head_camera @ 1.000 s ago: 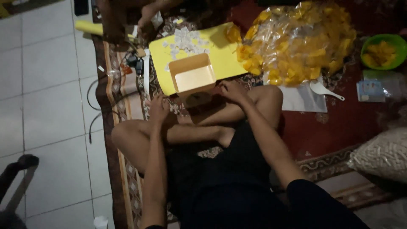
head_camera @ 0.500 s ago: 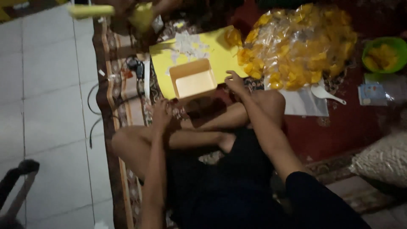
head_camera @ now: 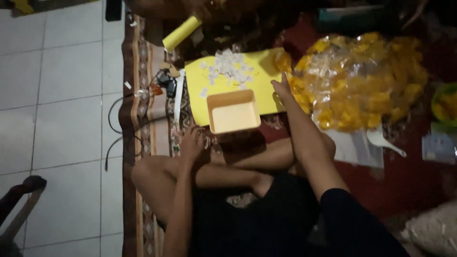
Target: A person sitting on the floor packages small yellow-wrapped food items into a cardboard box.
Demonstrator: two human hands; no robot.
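While you sit cross-legged, your right hand (head_camera: 282,88) reaches open, holding nothing, onto the yellow board (head_camera: 266,76) beside bagged yellow snacks (head_camera: 362,81); left hand (head_camera: 190,140) rests empty near the tan box (head_camera: 233,112).

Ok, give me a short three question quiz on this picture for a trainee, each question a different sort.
1. True or false: the small box on the yellow sheet has a lid on.
2. What is the right hand nearest to? A) the white spoon B) the pile of yellow packets C) the black cable
3. Fill in: the left hand rests near the person's ____, below the box.

Key
1. False: it is open on top.
2. B: it reaches over the sheet's right edge, beside the pile.
3. Knee: the person sits cross-legged on the rug.
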